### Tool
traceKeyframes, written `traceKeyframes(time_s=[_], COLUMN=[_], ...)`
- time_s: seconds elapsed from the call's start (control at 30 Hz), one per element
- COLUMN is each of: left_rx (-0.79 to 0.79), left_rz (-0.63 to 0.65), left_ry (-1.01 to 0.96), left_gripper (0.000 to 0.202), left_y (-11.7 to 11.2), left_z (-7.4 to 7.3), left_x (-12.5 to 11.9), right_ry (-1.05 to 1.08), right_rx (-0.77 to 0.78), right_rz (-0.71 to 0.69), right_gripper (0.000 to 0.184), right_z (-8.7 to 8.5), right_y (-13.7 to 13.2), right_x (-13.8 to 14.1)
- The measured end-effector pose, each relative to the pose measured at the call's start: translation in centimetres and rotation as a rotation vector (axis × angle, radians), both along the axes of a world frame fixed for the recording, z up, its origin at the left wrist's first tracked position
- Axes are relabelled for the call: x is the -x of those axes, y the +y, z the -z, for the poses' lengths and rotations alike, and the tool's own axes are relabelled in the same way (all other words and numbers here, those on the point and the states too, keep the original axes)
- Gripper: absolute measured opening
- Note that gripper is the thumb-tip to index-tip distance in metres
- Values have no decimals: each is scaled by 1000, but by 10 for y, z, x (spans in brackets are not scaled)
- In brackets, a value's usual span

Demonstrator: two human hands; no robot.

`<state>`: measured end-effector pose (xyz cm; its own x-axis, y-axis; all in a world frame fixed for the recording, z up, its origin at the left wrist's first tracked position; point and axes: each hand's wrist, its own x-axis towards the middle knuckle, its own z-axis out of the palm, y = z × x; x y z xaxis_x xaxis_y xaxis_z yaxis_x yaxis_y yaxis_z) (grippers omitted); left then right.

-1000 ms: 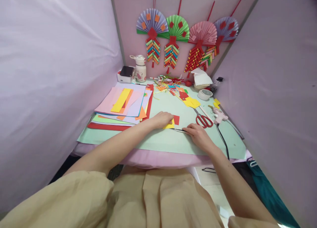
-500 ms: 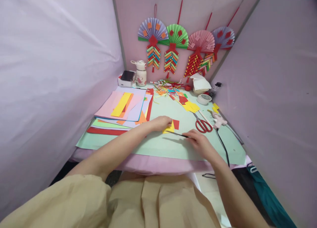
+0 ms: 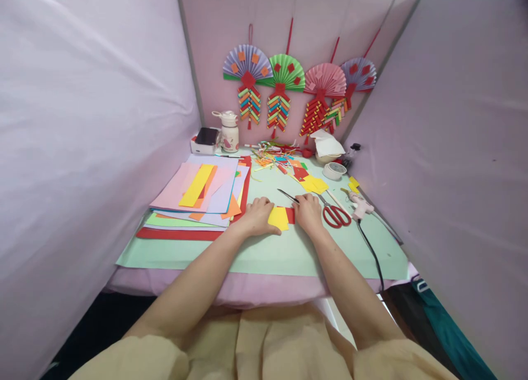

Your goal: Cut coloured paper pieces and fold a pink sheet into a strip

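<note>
The person's left hand (image 3: 259, 216) lies on the desk (image 3: 264, 256) with its thumb set apart from its fingers, a loose open spread, and the yellow paper (image 3: 279, 219) sits flat just to the right of it, by the thumb and fingertips. A red paper (image 3: 291, 215) peeps out past the yellow one, between the two hands and close to the right hand (image 3: 308, 212). Those right fingers are closed around a slim dark tool (image 3: 287, 194), its point angled up and to the left, above the yellow paper; I can't make out exactly what sort it is. Just right of the right fingers lie the red-handled scissors (image 3: 337, 216), and farther that way the glue gun (image 3: 359, 205). More yellow paper (image 3: 313, 184) rests beyond the right knuckles, while a stack of coloured sheets (image 3: 193, 196) spreads out left of the left fingers.
</note>
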<state>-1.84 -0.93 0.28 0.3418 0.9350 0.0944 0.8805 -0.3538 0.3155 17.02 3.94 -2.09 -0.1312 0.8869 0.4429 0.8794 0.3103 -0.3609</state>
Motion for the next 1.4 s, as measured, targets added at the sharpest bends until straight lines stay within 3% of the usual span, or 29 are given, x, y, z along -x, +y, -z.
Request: traceKeyframes(time_s=[0.17, 0.33, 0.5, 0.73, 0.9, 1.13, 1.4], left_rx=[29, 117, 38, 2, 11, -8, -71], left_rz=[-45, -64, -161, -156, -107, -152, -168], left_ry=[-78, -480, -693, -928, -977, -974, -870], left_gripper=[65, 44, 22, 24, 43, 42, 33], left_y=[5, 2, 8, 15, 14, 12, 5], left_z=[2, 2, -1, 2, 6, 11, 6], left_x=[-2, -2, -5, -3, -4, -11, -13], right_ry=[87, 293, 505, 631, 584, 546, 543], right_rx=[-12, 23, 126, 102, 162, 213, 273], right_rz=[-44, -175, -388, -427, -466, -422, -458], right_gripper=[25, 26, 35, 19, 22, 32, 59], right_z=[0, -6, -8, -10, -7, 0, 11], right_y=[-6, -9, -14, -18, -20, -22, -32], right_x=[2, 4, 10, 19, 19, 23, 41])
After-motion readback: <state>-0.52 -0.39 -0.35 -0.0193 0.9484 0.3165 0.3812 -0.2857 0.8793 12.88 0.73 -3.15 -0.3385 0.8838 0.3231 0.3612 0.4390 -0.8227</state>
